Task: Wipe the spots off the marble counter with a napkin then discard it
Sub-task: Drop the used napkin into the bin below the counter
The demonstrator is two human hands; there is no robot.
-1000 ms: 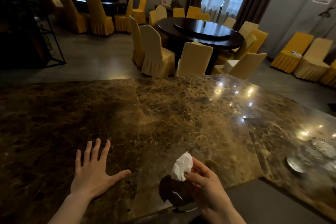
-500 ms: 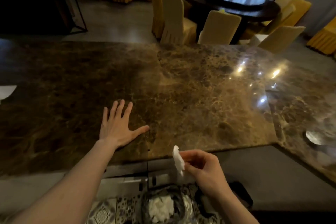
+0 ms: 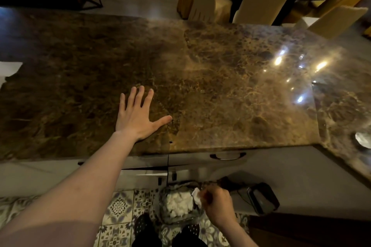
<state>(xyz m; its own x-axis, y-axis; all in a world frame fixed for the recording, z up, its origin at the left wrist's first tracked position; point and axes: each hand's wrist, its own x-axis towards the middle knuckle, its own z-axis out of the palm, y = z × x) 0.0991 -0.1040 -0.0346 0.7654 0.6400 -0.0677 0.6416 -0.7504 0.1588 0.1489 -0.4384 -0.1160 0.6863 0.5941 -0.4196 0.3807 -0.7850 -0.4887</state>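
The brown marble counter point(image 3: 220, 96) fills the middle of the view. My left hand point(image 3: 138, 116) lies flat on it near the front edge, fingers spread, holding nothing. Below the counter edge, my right hand point(image 3: 217, 205) pinches a crumpled white napkin point(image 3: 196, 196) just above the rim of a small waste bin point(image 3: 162, 211). The bin stands on the tiled floor and holds several white crumpled napkins point(image 3: 177, 204).
Grey cabinet fronts with a drawer handle point(image 3: 227, 155) sit under the counter. A dark object point(image 3: 262, 200) lies right of the bin. My shoes point(image 3: 143, 226) show at the bottom. Covered chairs point(image 3: 261, 4) stand beyond the counter. Glassware point(image 3: 362, 140) sits at the right edge, a white sheet point(image 3: 9, 69) at the left.
My right hand has carried the napkin off the counter and down to the bin's rim. The view has tilted downward. My left hand stays flat on the marble.
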